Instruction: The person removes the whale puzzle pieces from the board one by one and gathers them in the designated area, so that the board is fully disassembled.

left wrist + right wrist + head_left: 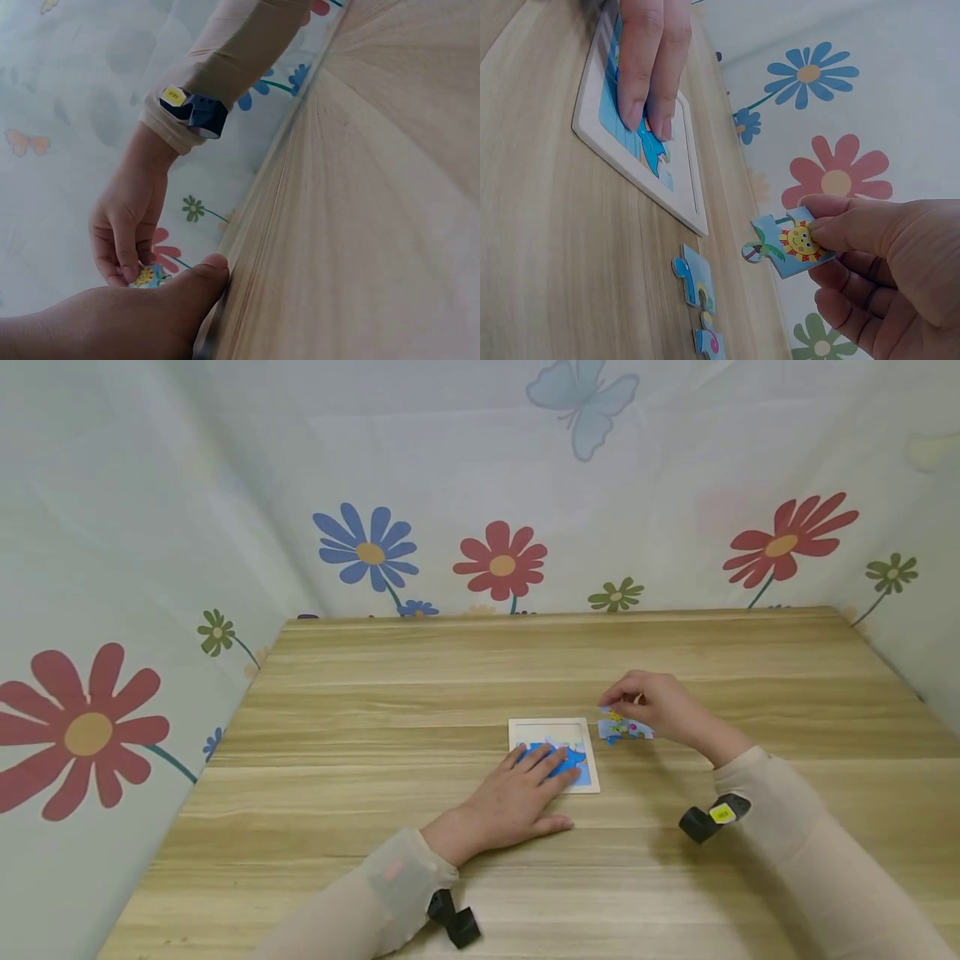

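Note:
In the head view, my left hand [517,797] lies with straight, spread fingers over a white-rimmed puzzle board [593,762]. Blue picture pieces [579,774] fill the board's near part and are partly hidden under those fingers; its far part shows a pale bare base. Just right of the board, my right hand [666,708] pinches a jigsaw piece [791,244] between thumb and fingers. A smiling yellow sun and a green palm leaf are printed on this piece, which is held raised above the table in the right wrist view.
Loose puzzle pieces [636,730] lie on the wooden table [360,693] right of the board, below the raised piece. A floral cloth [435,460] hangs along the table's back and sides. Each sleeve carries a black wrist camera [699,825].

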Demonstrator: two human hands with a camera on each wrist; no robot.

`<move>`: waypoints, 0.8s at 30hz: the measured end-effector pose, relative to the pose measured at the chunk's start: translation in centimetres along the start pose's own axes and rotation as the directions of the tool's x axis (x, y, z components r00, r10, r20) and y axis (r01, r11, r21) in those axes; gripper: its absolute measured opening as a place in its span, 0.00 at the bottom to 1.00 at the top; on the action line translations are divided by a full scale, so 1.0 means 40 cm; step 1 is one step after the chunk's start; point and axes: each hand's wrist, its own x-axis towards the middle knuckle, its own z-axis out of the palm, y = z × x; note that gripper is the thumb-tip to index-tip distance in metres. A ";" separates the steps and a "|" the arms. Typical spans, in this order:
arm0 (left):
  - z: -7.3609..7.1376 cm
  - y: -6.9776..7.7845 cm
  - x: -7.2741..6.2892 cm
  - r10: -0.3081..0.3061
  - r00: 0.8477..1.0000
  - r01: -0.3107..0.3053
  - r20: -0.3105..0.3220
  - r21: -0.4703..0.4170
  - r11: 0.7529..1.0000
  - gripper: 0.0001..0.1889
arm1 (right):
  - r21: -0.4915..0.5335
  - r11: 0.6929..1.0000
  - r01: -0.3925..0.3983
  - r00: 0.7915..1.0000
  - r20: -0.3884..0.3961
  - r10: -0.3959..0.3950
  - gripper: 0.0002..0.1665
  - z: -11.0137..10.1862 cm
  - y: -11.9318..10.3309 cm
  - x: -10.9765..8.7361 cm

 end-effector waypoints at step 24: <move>0.005 0.001 -0.001 0.005 1.000 -0.005 -0.009 0.011 1.000 0.36 | -0.021 0.987 -0.160 0.986 0.037 0.161 0.09 -0.018 0.066 -0.041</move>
